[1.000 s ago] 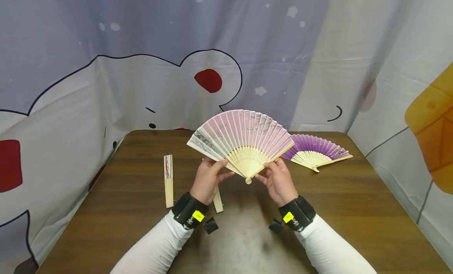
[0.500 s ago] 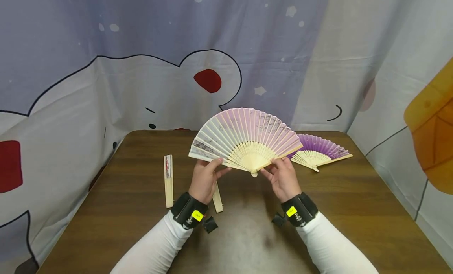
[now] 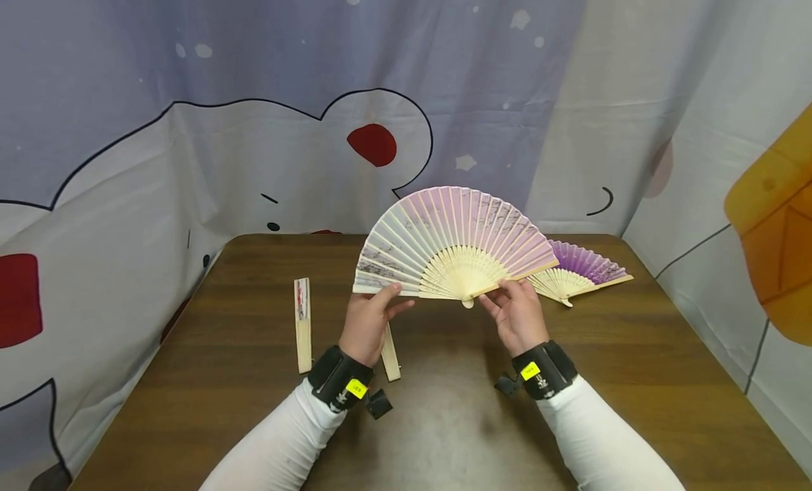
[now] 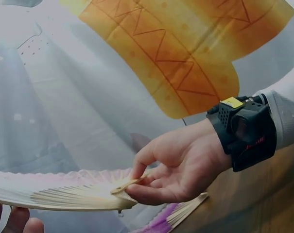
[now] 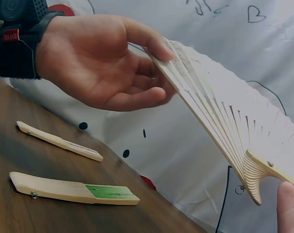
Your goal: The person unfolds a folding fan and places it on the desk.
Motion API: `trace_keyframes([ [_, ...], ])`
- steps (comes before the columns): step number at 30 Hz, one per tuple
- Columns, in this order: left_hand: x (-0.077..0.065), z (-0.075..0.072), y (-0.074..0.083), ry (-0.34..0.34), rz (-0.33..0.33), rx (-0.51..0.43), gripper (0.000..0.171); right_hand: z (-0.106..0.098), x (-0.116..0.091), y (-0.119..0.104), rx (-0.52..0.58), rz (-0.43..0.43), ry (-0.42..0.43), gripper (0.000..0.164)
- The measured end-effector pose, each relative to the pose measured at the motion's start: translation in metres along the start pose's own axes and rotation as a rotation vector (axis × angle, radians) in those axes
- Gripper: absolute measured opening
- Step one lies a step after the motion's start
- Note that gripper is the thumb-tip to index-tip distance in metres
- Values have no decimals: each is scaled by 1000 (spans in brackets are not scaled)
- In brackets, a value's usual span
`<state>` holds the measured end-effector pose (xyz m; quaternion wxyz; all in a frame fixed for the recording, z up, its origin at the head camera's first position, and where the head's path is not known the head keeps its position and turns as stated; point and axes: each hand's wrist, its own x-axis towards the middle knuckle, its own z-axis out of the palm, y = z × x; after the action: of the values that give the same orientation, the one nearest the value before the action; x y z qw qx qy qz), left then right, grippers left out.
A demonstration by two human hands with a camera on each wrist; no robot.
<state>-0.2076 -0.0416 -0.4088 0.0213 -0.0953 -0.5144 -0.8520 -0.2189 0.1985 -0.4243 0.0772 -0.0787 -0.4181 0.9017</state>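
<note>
A pink and pale-green folding fan (image 3: 466, 227), spread wide, is held up above the table. My left hand (image 3: 368, 325) pinches its left outer rib between thumb and fingers, which the right wrist view shows from the side. On the right outer rib, close to the pivot, my right hand (image 3: 520, 318) pinches with thumb and fingers, also seen in the left wrist view (image 4: 181, 165). Behind the right hand lies a spread purple folding fan (image 3: 590, 265), partly covered by the pink one. A folded fan (image 3: 390, 353) lies half hidden beneath my left hand; its green leaf shows in the right wrist view.
Another folded fan (image 3: 303, 336) with a red-and-white picture lies on the brown wooden table (image 3: 222, 406), left of my left hand. A printed curtain (image 3: 476, 68) hangs behind the table and along its sides.
The pink fan has spread wider and turned so its left rib lies nearly level. My right hand has moved to the right with the pivot end; my left hand has barely moved.
</note>
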Motion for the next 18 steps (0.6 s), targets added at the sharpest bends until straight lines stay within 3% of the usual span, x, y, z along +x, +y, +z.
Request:
trace_keyframes([
  [5,0,-3,4,14,-8,66,33,-7,1,-5,-13,-16,5,10],
  [11,3,-8,11,58,-6,202,15,-20,0,-13,-26,-10,33,8],
  [18,5,-11,13,-21,29,488,24,-40,-6,-26,-40,-32,58,8],
])
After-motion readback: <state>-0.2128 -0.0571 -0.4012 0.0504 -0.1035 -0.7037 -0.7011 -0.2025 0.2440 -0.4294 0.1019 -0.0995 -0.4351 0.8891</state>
